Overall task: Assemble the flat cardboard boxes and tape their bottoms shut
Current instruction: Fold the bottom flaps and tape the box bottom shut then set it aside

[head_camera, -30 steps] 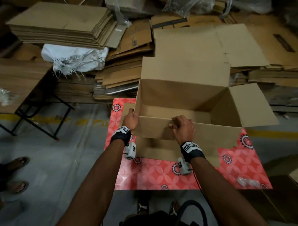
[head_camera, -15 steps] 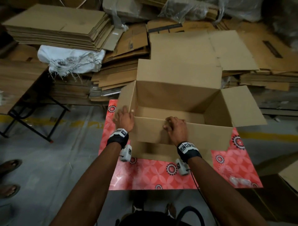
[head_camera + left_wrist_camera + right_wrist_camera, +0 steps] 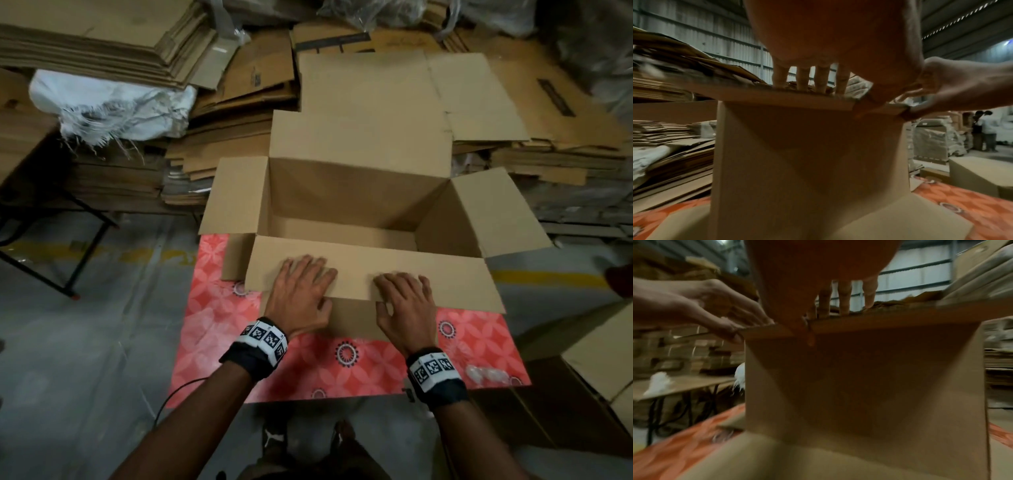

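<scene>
Two flat hands press my near flap of the open brown cardboard box (image 3: 356, 205).

My left hand (image 3: 298, 298) and right hand (image 3: 404, 308) lie side by side on the long near flap (image 3: 445, 277), fingers straight and spread on top of it, each thumb hanging over the flap's near edge; neither grasps anything. That box stands upright on the red flower-patterned mat (image 3: 219, 329) on the grey floor, its left, right and far flaps spread outward. Beyond it lie stacks of flattened cardboard sheets (image 3: 239, 85), with a white woven sack (image 3: 109, 102) at far left.
</scene>
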Action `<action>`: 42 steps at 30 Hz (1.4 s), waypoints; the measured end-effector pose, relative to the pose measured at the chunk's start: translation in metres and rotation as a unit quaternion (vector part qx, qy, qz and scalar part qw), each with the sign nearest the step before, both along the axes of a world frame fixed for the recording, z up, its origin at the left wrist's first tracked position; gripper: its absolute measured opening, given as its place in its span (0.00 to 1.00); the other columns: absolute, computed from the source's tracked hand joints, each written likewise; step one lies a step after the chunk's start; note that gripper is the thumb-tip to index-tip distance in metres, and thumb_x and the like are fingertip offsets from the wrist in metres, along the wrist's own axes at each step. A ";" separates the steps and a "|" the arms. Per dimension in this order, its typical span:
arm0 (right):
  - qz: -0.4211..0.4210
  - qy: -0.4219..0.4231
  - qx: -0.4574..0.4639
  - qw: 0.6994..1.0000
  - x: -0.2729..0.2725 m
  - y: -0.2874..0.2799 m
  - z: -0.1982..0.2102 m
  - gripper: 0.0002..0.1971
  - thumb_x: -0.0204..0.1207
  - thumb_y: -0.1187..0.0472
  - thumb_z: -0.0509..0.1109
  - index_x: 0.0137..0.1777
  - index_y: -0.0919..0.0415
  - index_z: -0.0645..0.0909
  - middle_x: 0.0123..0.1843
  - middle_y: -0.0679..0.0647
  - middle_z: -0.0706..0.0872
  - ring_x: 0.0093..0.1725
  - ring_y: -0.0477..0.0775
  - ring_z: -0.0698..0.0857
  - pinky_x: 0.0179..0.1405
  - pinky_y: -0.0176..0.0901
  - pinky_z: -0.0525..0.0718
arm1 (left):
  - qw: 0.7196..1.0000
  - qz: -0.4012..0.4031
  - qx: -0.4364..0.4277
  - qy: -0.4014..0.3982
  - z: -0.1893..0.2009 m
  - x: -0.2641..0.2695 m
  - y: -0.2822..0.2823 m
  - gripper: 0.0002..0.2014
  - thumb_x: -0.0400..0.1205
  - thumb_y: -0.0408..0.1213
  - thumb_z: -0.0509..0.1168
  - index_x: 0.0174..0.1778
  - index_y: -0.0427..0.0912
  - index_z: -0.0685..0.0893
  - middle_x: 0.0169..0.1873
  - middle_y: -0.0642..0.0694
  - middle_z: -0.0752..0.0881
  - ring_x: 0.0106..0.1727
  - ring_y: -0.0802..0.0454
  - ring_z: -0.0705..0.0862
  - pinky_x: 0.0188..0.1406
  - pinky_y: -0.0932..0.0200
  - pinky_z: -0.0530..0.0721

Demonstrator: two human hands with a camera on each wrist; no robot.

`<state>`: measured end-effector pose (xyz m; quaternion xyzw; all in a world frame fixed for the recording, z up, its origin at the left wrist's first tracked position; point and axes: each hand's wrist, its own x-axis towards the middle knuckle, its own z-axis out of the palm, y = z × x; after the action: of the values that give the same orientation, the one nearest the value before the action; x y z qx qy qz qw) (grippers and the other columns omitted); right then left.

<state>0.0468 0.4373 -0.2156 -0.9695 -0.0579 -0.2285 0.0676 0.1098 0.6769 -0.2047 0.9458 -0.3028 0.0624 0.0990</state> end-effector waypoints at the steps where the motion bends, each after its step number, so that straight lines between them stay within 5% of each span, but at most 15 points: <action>1: 0.003 -0.029 0.010 1.000 -0.001 -0.003 0.007 0.19 0.73 0.59 0.69 0.63 0.57 0.89 0.60 0.54 0.91 0.62 0.62 0.86 0.69 0.68 0.78 | 0.999 0.007 -0.029 -0.028 0.005 -0.004 -0.007 0.28 0.72 0.48 0.62 0.69 0.48 0.85 0.70 0.43 0.85 0.71 0.39 0.81 0.72 0.35 0.75; 6: 0.003 -0.117 0.040 0.992 0.015 -0.025 0.046 0.11 0.73 0.64 0.75 0.54 0.53 0.91 0.49 0.50 0.92 0.49 0.61 0.86 0.64 0.67 0.79 | 0.992 0.022 -0.069 -0.100 0.052 0.002 -0.031 0.14 0.75 0.42 0.61 0.52 0.50 0.89 0.43 0.50 0.92 0.44 0.42 0.88 0.43 0.51 0.81; 9: 0.033 -0.115 0.052 0.991 0.031 -0.044 0.068 0.13 0.71 0.64 0.73 0.54 0.53 0.90 0.48 0.50 0.91 0.48 0.62 0.85 0.66 0.66 0.78 | 0.996 0.034 -0.047 -0.072 0.082 0.012 -0.039 0.13 0.76 0.46 0.61 0.51 0.52 0.88 0.40 0.50 0.92 0.41 0.42 0.87 0.34 0.54 0.77; 13: 0.059 -0.132 0.067 0.987 0.051 -0.062 0.078 0.12 0.72 0.65 0.78 0.55 0.56 0.89 0.48 0.53 0.89 0.51 0.63 0.85 0.67 0.66 0.77 | 0.997 0.019 -0.025 -0.066 0.101 0.027 -0.049 0.20 0.69 0.37 0.76 0.58 0.49 0.87 0.49 0.48 0.92 0.53 0.40 0.84 0.43 0.49 0.81; 17: 0.035 -0.119 0.071 0.990 0.063 -0.080 0.069 0.27 0.75 0.61 0.78 0.75 0.58 0.81 0.74 0.57 0.83 0.79 0.62 0.75 0.87 0.69 0.54 | 0.974 0.133 -0.035 -0.183 0.087 0.030 -0.066 0.25 0.79 0.39 0.71 0.73 0.46 0.81 0.65 0.38 0.82 0.74 0.33 0.70 0.74 0.30 0.71; 21: -0.005 -0.121 0.104 0.987 0.059 -0.094 0.058 0.31 0.74 0.61 0.78 0.79 0.59 0.76 0.79 0.60 0.76 0.84 0.64 0.67 0.87 0.68 0.56 | 0.943 0.206 -0.076 -0.252 0.053 0.015 -0.078 0.25 0.73 0.30 0.69 0.68 0.40 0.81 0.66 0.36 0.70 0.69 0.34 0.69 0.74 0.32 0.69; 23: -0.012 -0.146 0.108 0.983 0.055 -0.099 0.050 0.29 0.74 0.61 0.79 0.75 0.61 0.77 0.73 0.64 0.77 0.80 0.68 0.70 0.85 0.70 0.61 | 0.944 0.220 -0.068 -0.235 0.038 0.008 -0.078 0.26 0.70 0.28 0.70 0.66 0.40 0.79 0.63 0.36 0.71 0.63 0.34 0.71 0.68 0.34 0.70; 28: -0.031 -0.164 0.155 0.974 0.043 -0.106 0.016 0.26 0.79 0.58 0.78 0.73 0.65 0.75 0.66 0.67 0.76 0.68 0.77 0.76 0.80 0.60 0.66 | 0.938 0.283 -0.156 -0.128 0.002 -0.003 -0.070 0.19 0.80 0.39 0.69 0.66 0.39 0.80 0.59 0.34 0.78 0.57 0.34 0.76 0.60 0.37 0.77; 33: -0.111 -0.052 0.201 0.972 0.024 -0.114 -0.026 0.20 0.81 0.54 0.75 0.64 0.67 0.76 0.61 0.68 0.77 0.59 0.73 0.79 0.61 0.64 0.79 | 0.876 0.399 -0.270 0.010 -0.040 -0.014 -0.054 0.31 0.80 0.50 0.64 0.72 0.30 0.74 0.63 0.27 0.77 0.62 0.28 0.76 0.66 0.33 0.75; 36: -0.259 0.072 0.311 0.912 0.020 -0.135 -0.046 0.24 0.78 0.55 0.75 0.66 0.69 0.73 0.67 0.68 0.73 0.63 0.73 0.78 0.60 0.63 0.82 | 0.834 0.464 -0.289 0.075 -0.062 -0.017 -0.046 0.43 0.75 0.52 0.64 0.76 0.20 0.69 0.66 0.19 0.76 0.68 0.23 0.75 0.73 0.33 0.70; 39: -0.347 0.167 0.344 0.856 0.020 -0.156 -0.057 0.33 0.78 0.53 0.78 0.73 0.71 0.69 0.71 0.70 0.71 0.65 0.77 0.81 0.59 0.63 0.83 | 0.822 0.483 -0.267 0.139 -0.086 -0.017 -0.040 0.49 0.71 0.57 0.60 0.77 0.18 0.67 0.66 0.17 0.77 0.68 0.21 0.76 0.73 0.31 0.70; 42: -0.353 0.219 0.329 0.848 0.023 -0.174 -0.068 0.50 0.77 0.45 0.79 0.86 0.73 0.55 0.82 0.72 0.65 0.75 0.76 0.76 0.67 0.63 0.80 | 0.809 0.501 -0.263 0.158 -0.094 -0.016 -0.040 0.57 0.69 0.61 0.67 0.83 0.20 0.59 0.73 0.16 0.71 0.74 0.20 0.71 0.78 0.31 0.65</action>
<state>0.0700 0.2631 -0.2839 -0.8703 0.3834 -0.0243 0.3082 0.0938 0.6370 -0.2991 0.9010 0.2611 0.0305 0.3450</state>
